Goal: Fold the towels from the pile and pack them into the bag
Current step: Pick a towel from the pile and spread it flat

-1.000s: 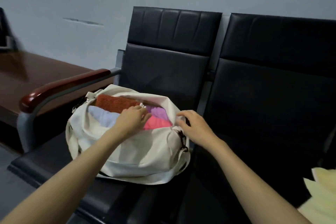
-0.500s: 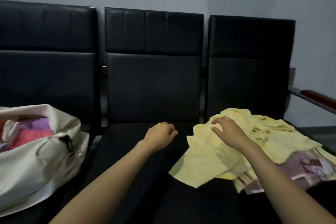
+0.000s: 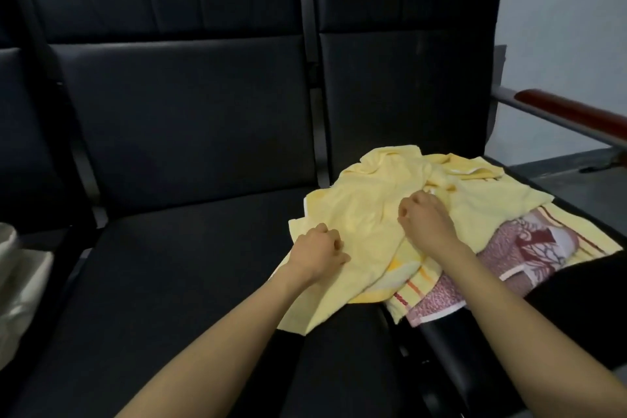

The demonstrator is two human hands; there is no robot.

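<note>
Towels (image 3: 366, 214) lie in a rumpled yellow pile on the black padded bench (image 3: 190, 282).
Left hand (image 3: 317, 253) and right hand (image 3: 425, 217) curl into soft terry; grip unclear.

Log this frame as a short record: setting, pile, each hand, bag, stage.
setting: row of black seats; armrest at right
pile: on the right seat; yellow towel on top, unfolded; patterned towel beneath
left hand: fingers curled on the yellow towel's near-left part
right hand: fingers curled on its middle
bag: at the left edge, mostly out of frame
stage: yellow towel gripped, not yet folded
</note>
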